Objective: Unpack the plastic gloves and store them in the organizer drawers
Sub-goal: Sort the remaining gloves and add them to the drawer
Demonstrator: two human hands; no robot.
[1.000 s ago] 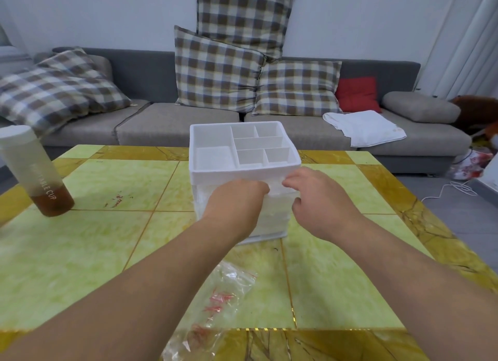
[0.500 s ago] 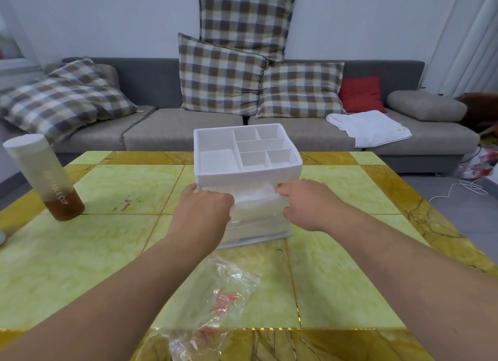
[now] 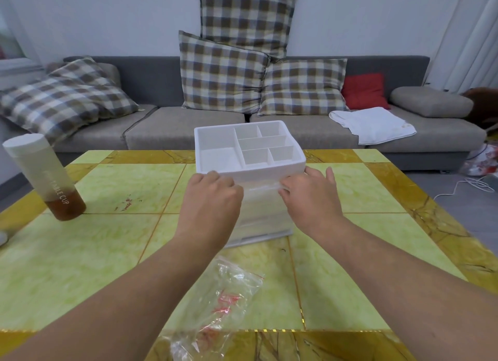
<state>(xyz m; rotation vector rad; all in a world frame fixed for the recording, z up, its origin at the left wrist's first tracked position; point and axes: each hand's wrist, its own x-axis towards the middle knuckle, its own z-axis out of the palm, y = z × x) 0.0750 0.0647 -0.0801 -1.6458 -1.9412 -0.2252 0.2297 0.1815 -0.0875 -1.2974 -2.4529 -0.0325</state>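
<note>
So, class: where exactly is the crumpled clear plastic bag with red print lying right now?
In the head view, the crumpled clear plastic bag lies on the yellow-green tiled table near its front edge, between the person's forearms and in front of the white plastic drawer organizer.

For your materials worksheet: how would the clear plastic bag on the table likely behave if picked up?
The clear plastic bag looks thin and crumpled, so probably floppy and very light. Its glossy film may slip between fingers. It lies flat, so it is unlikely to roll.
</note>
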